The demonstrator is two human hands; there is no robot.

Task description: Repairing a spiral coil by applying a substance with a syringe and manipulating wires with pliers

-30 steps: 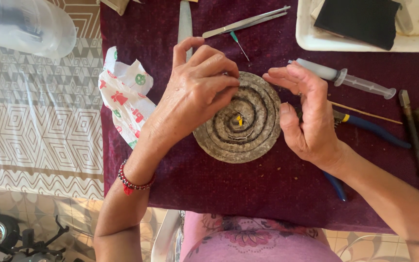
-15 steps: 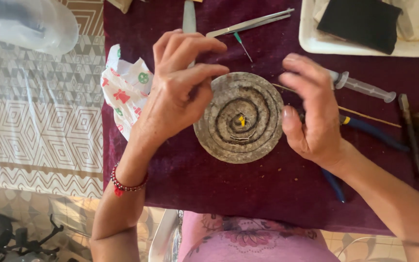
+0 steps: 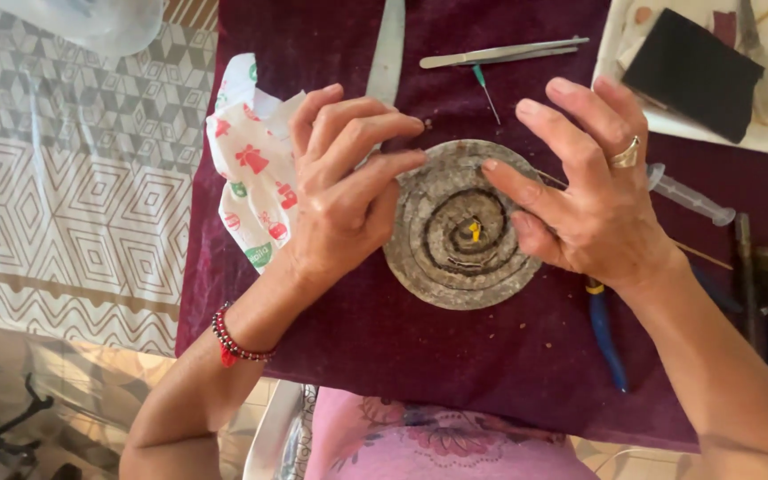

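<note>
A flat grey-brown spiral coil (image 3: 455, 258) lies on the dark red cloth (image 3: 455, 373), with a small yellow pin at its centre. My left hand (image 3: 340, 191) rests on the coil's left edge, fingers curled and pressing the rim. My right hand (image 3: 584, 191), with a ring on one finger, touches the coil's upper right side with thumb and fingertips. Neither hand lifts the coil.
A patterned paper napkin (image 3: 251, 173) lies left of the coil. Metal tweezers (image 3: 500, 53), a green-tipped needle (image 3: 486, 89) and a knife blade (image 3: 388, 44) lie behind it. A syringe (image 3: 691, 196), blue-handled pliers (image 3: 606, 333) and other tools sit right. A white tray (image 3: 615, 44) holds a black block (image 3: 695, 71).
Both hands have shifted a little around the coil; the left hand slid from its top to its left rim, and the right hand's fingers now reach onto the coil's upper right.
</note>
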